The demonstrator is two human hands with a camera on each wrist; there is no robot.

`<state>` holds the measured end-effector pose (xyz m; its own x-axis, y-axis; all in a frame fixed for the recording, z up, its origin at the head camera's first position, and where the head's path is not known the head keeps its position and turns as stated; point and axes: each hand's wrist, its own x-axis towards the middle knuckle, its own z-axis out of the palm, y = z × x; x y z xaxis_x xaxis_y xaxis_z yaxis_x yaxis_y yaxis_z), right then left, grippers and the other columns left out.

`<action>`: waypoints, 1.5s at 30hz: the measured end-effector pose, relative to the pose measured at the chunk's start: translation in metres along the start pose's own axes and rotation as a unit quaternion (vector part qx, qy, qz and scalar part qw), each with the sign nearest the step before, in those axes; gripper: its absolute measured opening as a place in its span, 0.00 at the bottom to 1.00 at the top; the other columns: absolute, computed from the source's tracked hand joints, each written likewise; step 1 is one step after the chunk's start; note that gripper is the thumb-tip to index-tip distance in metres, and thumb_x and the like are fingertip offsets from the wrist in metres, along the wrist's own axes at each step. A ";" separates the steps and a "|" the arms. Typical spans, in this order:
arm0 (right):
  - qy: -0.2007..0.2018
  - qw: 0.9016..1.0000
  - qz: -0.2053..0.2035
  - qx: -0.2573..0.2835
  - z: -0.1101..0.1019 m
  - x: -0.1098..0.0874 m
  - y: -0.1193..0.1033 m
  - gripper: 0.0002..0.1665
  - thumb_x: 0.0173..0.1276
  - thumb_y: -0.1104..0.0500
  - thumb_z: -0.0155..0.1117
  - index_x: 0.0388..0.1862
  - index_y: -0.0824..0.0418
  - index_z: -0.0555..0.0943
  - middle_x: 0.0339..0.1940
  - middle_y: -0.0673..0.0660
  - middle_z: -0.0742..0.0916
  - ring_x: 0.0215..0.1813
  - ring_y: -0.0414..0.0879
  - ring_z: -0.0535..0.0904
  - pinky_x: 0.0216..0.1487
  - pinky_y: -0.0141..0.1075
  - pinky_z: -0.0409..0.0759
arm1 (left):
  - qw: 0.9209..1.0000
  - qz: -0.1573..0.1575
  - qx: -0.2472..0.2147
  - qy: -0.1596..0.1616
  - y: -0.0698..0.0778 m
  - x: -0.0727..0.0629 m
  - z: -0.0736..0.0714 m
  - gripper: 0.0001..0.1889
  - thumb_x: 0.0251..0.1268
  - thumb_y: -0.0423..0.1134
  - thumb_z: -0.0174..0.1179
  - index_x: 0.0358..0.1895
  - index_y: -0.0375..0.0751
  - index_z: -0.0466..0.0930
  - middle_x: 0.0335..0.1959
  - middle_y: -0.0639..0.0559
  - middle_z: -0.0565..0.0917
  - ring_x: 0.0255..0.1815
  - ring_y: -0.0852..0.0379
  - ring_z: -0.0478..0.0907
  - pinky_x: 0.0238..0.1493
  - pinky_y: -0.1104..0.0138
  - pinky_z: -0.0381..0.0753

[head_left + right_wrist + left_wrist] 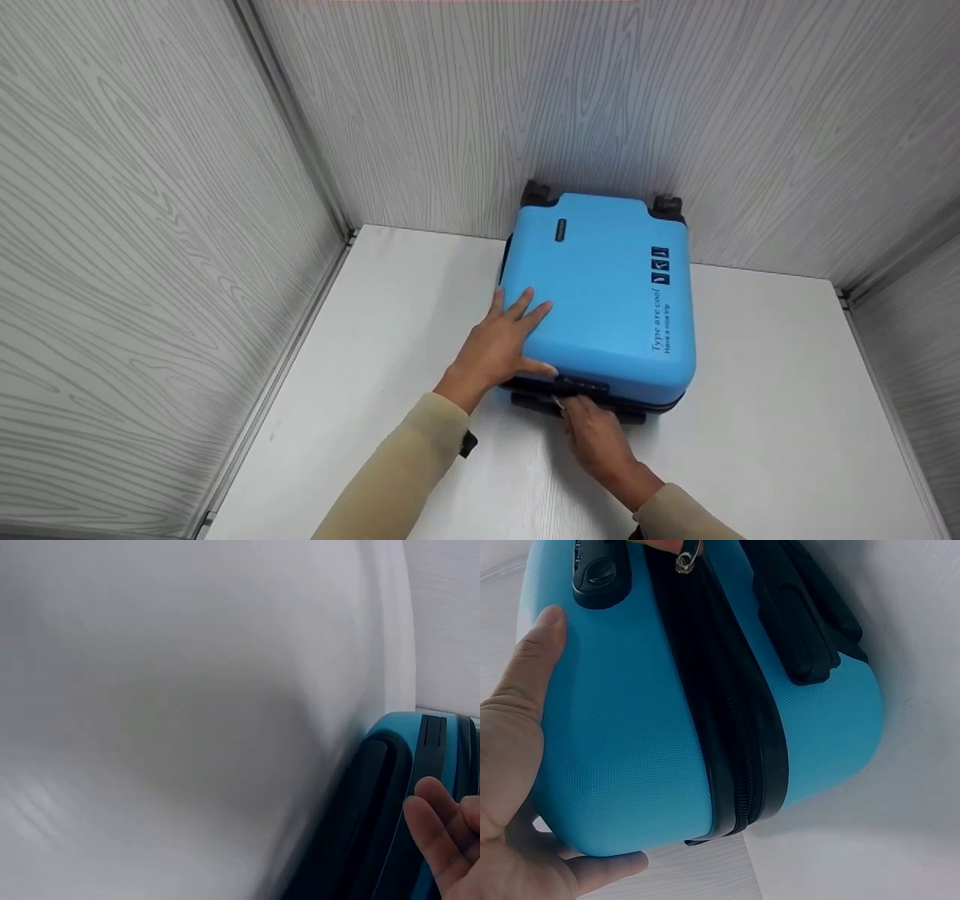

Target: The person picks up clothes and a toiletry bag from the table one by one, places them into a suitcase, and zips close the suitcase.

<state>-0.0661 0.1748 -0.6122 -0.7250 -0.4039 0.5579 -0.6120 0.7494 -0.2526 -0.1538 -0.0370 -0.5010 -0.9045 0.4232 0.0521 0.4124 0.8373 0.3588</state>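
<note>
A light blue hard-shell suitcase (600, 285) lies flat on the white surface, its wheels toward the back panel. My left hand (495, 345) rests with spread fingers on the front left corner of its upper shell, the thumb along the front edge. At the front side, my right hand (596, 439) pinches the zipper pull (685, 562), whose metal ring shows in the left wrist view. The black zipper (739, 750) runs round the side between the two shells. Beside the fingers sit a black combination lock (601, 574) and a black carry handle (802, 637).
A grey wood-grain back panel (420, 120) stands right behind the suitcase wheels (667, 206). Similar side panels (135, 247) border the white tabletop (780, 390) left and right. Printed words and small pictures mark the suitcase's right side.
</note>
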 end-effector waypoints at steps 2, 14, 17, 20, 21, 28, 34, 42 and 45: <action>-0.001 1.000 0.001 -0.002 0.002 0.002 -0.003 0.17 0.63 0.74 0.74 0.49 0.63 0.81 0.34 0.56 0.85 0.26 0.48 0.82 0.24 0.41 0.81 | 1.000 0.000 -0.003 -0.003 0.000 0.001 0.000 0.59 0.49 0.74 0.72 0.86 0.66 0.53 0.89 0.55 0.48 0.87 0.31 0.39 0.70 0.45 0.78; -0.036 0.999 0.015 -0.007 0.006 0.013 -0.018 0.20 0.66 0.73 0.72 0.56 0.64 0.82 0.38 0.59 0.87 0.26 0.49 0.83 0.25 0.41 0.83 | 1.000 0.001 0.001 -0.008 -0.001 0.000 -0.004 0.59 0.50 0.74 0.71 0.86 0.66 0.52 0.89 0.54 0.48 0.87 0.30 0.40 0.68 0.47 0.80; -0.038 0.999 0.004 -0.015 0.006 0.015 -0.019 0.21 0.66 0.73 0.72 0.56 0.64 0.82 0.39 0.60 0.87 0.26 0.50 0.83 0.24 0.41 0.82 | 1.000 -0.001 0.004 -0.011 0.000 0.000 -0.006 0.59 0.50 0.74 0.71 0.86 0.66 0.52 0.89 0.54 0.48 0.87 0.29 0.40 0.67 0.47 0.80; -0.036 0.999 -0.011 -0.020 0.006 0.016 -0.020 0.22 0.63 0.73 0.74 0.56 0.64 0.83 0.39 0.60 0.87 0.28 0.49 0.83 0.25 0.41 0.82 | 1.000 -0.005 0.010 -0.013 0.000 -0.001 -0.008 0.59 0.50 0.74 0.71 0.86 0.65 0.53 0.89 0.53 0.48 0.87 0.29 0.40 0.67 0.47 0.81; -0.035 0.999 -0.014 -0.020 0.007 0.017 -0.020 0.22 0.62 0.73 0.74 0.55 0.64 0.83 0.39 0.60 0.87 0.28 0.49 0.83 0.25 0.41 0.83 | 1.000 -0.006 0.011 -0.014 0.000 -0.001 -0.009 0.59 0.50 0.74 0.71 0.86 0.65 0.53 0.89 0.53 0.48 0.87 0.29 0.40 0.67 0.47 0.81; -0.044 0.999 -0.022 -0.018 0.008 0.024 -0.025 0.24 0.59 0.73 0.76 0.54 0.64 0.83 0.37 0.59 0.86 0.29 0.49 0.83 0.26 0.40 0.82 | 1.000 -0.001 0.008 -0.010 0.001 -0.002 -0.011 0.59 0.50 0.73 0.72 0.86 0.64 0.53 0.89 0.52 0.49 0.86 0.28 0.41 0.66 0.46 0.81; -0.069 0.997 -0.033 -0.023 0.010 0.032 -0.028 0.23 0.61 0.73 0.75 0.55 0.65 0.83 0.40 0.60 0.87 0.32 0.49 0.83 0.28 0.40 0.82 | 1.000 -0.002 0.010 -0.013 0.001 -0.001 -0.012 0.59 0.50 0.73 0.72 0.86 0.63 0.53 0.88 0.52 0.49 0.86 0.28 0.41 0.68 0.46 0.79; -0.080 0.997 -0.005 -0.012 0.011 0.032 -0.030 0.20 0.67 0.70 0.73 0.58 0.64 0.83 0.43 0.60 0.87 0.37 0.51 0.85 0.33 0.43 0.85 | 1.000 -0.002 0.002 -0.020 0.002 0.000 -0.012 0.58 0.53 0.73 0.70 0.86 0.63 0.52 0.89 0.52 0.48 0.87 0.28 0.40 0.70 0.46 0.78; -0.063 0.998 0.008 -0.003 0.011 0.029 -0.030 0.15 0.70 0.67 0.72 0.55 0.63 0.84 0.40 0.58 0.87 0.35 0.50 0.85 0.31 0.43 0.85 | 1.000 -0.001 -0.015 -0.018 0.002 -0.001 -0.013 0.53 0.59 0.75 0.64 0.86 0.61 0.55 0.88 0.52 0.50 0.87 0.29 0.40 0.73 0.47 0.75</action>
<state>-0.0728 0.1352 -0.5968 -0.7686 -0.4540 0.4507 -0.5984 0.7593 -0.2557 -0.1535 -0.0403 -0.4881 -0.9003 0.4350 0.0181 0.4073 0.8270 0.3875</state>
